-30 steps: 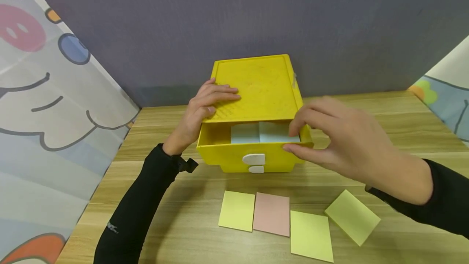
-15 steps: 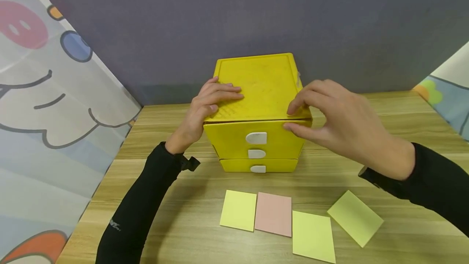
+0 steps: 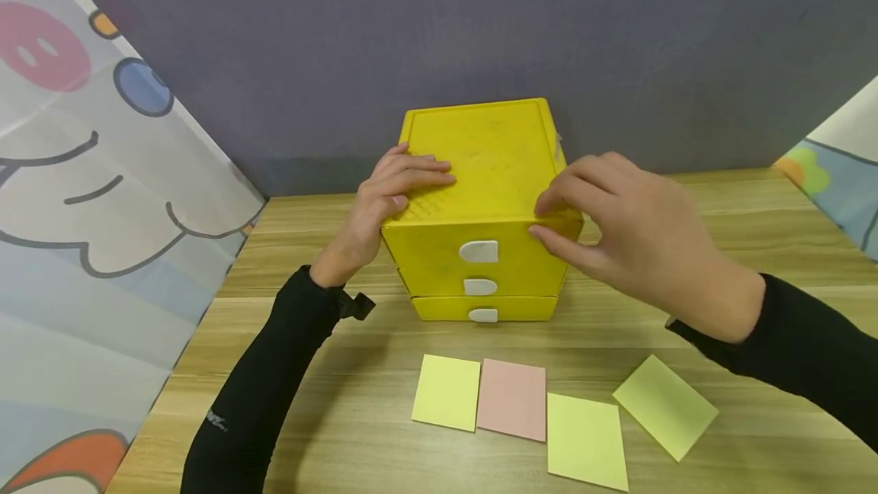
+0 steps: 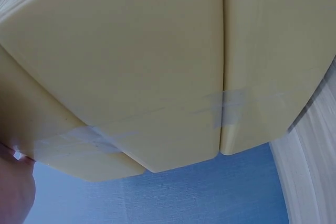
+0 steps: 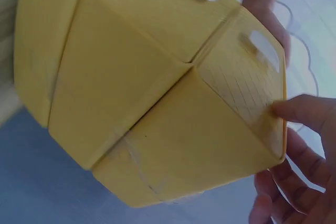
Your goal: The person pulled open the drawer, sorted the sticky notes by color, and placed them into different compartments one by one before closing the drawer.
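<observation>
A yellow three-drawer box (image 3: 487,166) stands against the grey panel in the head view, with all its drawers in. The top drawer (image 3: 432,246) sits level with the front. My left hand (image 3: 384,197) lies over the box's top left edge, fingers stretched across the lid. At the front right corner, my right hand (image 3: 617,227) touches the drawer front with its thumb while its fingers lie on the lid's edge. In the right wrist view, the thumb (image 5: 302,109) presses the top drawer's front. Part of my left hand shows in the left wrist view, beside the box's side wall (image 4: 131,66).
On the wooden table (image 3: 343,418), before the box, lie a yellow note pad (image 3: 446,392), a pink pad (image 3: 511,400), another yellow pad (image 3: 586,441) and a turned yellow-green pad (image 3: 665,408). A grey panel (image 3: 446,29) stands behind the box, a printed cloth (image 3: 89,250) on the left.
The top drawer, earlier pulled out with pale blue sheets visible inside, has slid in. My right hand has moved back with it; the left hand stays on the lid. The blue sheets are hidden.
</observation>
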`<move>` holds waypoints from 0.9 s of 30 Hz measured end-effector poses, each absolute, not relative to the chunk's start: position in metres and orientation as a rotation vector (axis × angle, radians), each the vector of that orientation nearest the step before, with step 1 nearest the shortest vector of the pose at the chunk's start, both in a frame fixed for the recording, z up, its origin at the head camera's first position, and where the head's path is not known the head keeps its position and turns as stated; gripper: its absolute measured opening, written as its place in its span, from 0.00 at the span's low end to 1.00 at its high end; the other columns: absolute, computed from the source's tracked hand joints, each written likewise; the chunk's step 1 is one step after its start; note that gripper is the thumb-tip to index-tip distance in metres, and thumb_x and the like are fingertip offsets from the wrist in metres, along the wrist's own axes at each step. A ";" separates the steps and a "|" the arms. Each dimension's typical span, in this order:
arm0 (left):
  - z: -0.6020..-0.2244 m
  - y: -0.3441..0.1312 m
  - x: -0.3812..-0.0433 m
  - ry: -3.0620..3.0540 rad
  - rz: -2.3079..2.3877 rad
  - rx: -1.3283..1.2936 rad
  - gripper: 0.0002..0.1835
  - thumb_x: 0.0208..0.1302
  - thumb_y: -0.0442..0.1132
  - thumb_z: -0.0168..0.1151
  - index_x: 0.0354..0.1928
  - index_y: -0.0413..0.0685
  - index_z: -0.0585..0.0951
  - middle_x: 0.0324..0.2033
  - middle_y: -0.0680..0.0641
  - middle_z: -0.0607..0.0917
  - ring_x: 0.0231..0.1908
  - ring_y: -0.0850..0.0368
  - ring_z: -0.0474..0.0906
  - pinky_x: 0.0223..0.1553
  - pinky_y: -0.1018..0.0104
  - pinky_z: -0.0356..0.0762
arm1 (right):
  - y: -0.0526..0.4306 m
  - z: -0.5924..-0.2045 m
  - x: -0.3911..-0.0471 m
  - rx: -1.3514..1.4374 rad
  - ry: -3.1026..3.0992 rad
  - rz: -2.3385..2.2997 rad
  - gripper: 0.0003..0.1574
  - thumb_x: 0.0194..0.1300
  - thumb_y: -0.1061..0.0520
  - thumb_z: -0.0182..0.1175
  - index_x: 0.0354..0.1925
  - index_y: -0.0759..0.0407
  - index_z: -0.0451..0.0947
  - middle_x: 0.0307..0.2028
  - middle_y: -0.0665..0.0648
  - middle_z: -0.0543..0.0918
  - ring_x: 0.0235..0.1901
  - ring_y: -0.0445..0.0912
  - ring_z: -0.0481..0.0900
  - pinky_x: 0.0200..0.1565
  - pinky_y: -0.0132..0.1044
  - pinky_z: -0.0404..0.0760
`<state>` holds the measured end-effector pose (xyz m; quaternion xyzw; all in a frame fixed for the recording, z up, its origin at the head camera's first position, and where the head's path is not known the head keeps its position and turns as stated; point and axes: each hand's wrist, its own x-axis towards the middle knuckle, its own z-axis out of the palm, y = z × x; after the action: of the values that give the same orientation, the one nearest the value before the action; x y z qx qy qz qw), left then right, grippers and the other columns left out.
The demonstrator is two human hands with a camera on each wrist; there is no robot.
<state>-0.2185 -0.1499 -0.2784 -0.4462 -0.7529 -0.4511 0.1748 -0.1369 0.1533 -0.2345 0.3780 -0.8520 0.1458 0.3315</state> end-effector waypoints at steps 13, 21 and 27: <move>-0.279 -0.149 -0.219 -2.129 -1.241 -1.259 0.31 0.66 0.37 0.31 0.54 0.37 0.85 0.56 0.37 0.86 0.65 0.45 0.75 0.82 0.53 0.46 | 0.131 -0.294 -0.104 1.235 -2.266 0.382 0.20 0.76 0.46 0.48 0.42 0.50 0.85 0.31 0.44 0.87 0.26 0.36 0.79 0.25 0.28 0.78; -0.278 -0.149 -0.218 -2.133 -1.228 -1.254 0.31 0.64 0.36 0.31 0.53 0.37 0.86 0.55 0.37 0.86 0.64 0.45 0.75 0.82 0.53 0.47 | 0.126 -0.312 -0.103 1.130 -2.587 0.415 0.27 0.64 0.47 0.66 0.60 0.53 0.80 0.51 0.50 0.89 0.45 0.42 0.88 0.35 0.35 0.87; -0.278 -0.148 -0.218 -2.136 -1.227 -1.246 0.31 0.64 0.35 0.31 0.53 0.37 0.86 0.56 0.36 0.86 0.65 0.44 0.75 0.82 0.52 0.47 | 0.124 -0.312 -0.103 1.043 -2.666 0.569 0.31 0.64 0.47 0.67 0.63 0.54 0.77 0.51 0.51 0.89 0.41 0.41 0.89 0.31 0.30 0.84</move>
<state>-0.2182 -0.1484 -0.2776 -0.4431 -0.7598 -0.4363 0.1894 -0.1031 0.1243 -0.3117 0.3551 -0.9077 0.1938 0.1113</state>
